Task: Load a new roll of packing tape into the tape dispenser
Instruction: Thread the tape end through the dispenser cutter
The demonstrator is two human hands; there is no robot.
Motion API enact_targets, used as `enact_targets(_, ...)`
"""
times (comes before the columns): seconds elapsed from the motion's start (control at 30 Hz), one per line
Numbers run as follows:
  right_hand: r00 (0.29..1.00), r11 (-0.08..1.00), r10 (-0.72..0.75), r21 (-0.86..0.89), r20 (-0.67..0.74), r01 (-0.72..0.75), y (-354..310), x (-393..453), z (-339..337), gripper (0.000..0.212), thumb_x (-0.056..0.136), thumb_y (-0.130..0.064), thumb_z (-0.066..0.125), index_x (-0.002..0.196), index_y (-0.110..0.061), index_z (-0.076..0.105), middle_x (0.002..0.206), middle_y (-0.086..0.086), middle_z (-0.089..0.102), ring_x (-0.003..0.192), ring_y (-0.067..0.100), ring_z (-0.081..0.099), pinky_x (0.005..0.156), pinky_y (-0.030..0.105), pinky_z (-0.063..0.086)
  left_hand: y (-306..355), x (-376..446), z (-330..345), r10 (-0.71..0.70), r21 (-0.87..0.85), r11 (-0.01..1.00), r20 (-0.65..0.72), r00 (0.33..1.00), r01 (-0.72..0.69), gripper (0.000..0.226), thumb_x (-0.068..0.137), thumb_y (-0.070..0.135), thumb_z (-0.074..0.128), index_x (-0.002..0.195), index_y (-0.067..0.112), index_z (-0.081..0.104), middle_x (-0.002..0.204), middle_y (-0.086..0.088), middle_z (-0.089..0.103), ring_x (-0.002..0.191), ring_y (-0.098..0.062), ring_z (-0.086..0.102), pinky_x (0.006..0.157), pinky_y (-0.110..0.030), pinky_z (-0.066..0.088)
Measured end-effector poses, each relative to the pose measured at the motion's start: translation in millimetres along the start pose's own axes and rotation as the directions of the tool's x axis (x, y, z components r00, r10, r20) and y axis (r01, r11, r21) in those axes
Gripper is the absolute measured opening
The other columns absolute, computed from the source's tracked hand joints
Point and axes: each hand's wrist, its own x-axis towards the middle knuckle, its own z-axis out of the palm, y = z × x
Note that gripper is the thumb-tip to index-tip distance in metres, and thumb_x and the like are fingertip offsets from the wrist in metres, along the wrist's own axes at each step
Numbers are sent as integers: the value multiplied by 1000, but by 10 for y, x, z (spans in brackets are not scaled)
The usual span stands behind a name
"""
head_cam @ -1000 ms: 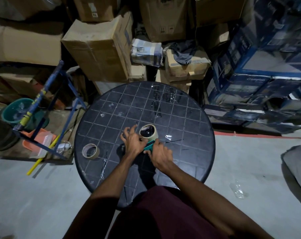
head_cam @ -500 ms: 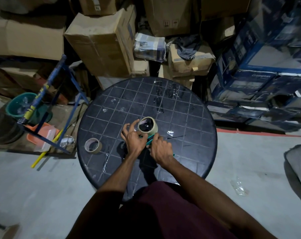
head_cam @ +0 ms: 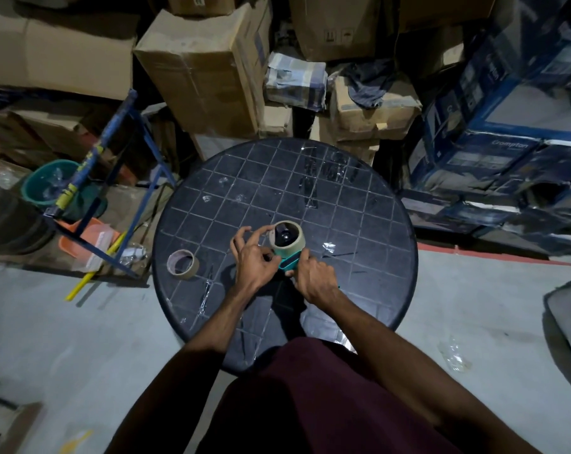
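A tan roll of packing tape (head_cam: pixel 288 239) sits on a teal tape dispenser (head_cam: pixel 290 263) above the middle of a round black table (head_cam: pixel 375 257). My right hand (head_cam: pixel 313 280) grips the dispenser's body from the near side. My left hand (head_cam: pixel 254 258) is at the left of the roll, with the fingertips touching the roll's rim and the thumb near the dispenser. Most of the dispenser is hidden under both hands. A second, thinner roll of tape (head_cam: pixel 182 264) lies flat on the table to the left, apart from my hands.
Scraps of clear tape stick to the tabletop. Cardboard boxes (head_cam: pixel 205 67) are stacked behind the table, blue printed boxes (head_cam: pixel 506 126) to the right. At left stand a blue metal frame (head_cam: pixel 113 178), a green bucket (head_cam: pixel 45 188) and an orange tray (head_cam: pixel 90 237). Grey concrete floor surrounds the table.
My hands and the dispenser with its roll have stayed at the same spot on the table. The fingers of my left hand have shifted along the roll's left rim. The camera has moved slightly.
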Motion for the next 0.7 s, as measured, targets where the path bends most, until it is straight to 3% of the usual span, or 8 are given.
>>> enact_targets(0.17,999,1000,11,13,47,-11,86,-40,27,55,97,-50,55,128,-6,41,115,15,68,99,35,68,77,43,52,-77,-16,-40,64,91,993,91,994,-72,10,61,30,73,55,23,70,136,26,52,138,-21,23,113,-41,18)
enact_targets(0.27,989,993,10,118,146,-28,122,-22,35,57,96,-53,55,129,-6,45,118,16,66,103,37,66,83,45,52,-160,11,-83,58,114,991,147,987,-75,10,60,32,72,59,23,74,129,23,56,135,-22,27,110,-42,19)
enact_targets(0.37,952,959,-66,281,299,-22,128,13,64,58,91,-56,61,128,-12,55,121,10,67,105,29,65,89,41,54,-289,60,-78,-71,77,996,272,960,52,22,55,38,72,76,30,73,119,16,62,129,-19,29,102,-34,20)
enact_targets(0.5,909,922,-78,377,409,-91,137,-9,51,53,85,-53,72,119,-13,65,111,7,70,94,20,65,82,30,51,-367,125,-102,-243,52,968,430,870,244,13,60,39,84,66,32,75,112,25,63,123,-12,33,102,-28,20)
enact_targets(0.6,886,899,-47,407,460,-164,166,-33,34,47,80,-43,79,114,-13,67,103,5,71,88,19,65,76,27,48,-383,155,-145,-262,45,961,461,848,273,15,65,37,88,60,35,74,103,27,65,122,-12,42,108,-30,29)
enact_targets(0.7,899,920,-35,366,436,-142,153,-74,37,43,81,-44,76,110,-13,68,95,1,69,83,19,65,72,27,46,-359,173,-139,-283,53,954,484,828,296,14,65,35,89,67,27,78,103,24,65,122,-11,40,104,-27,26)
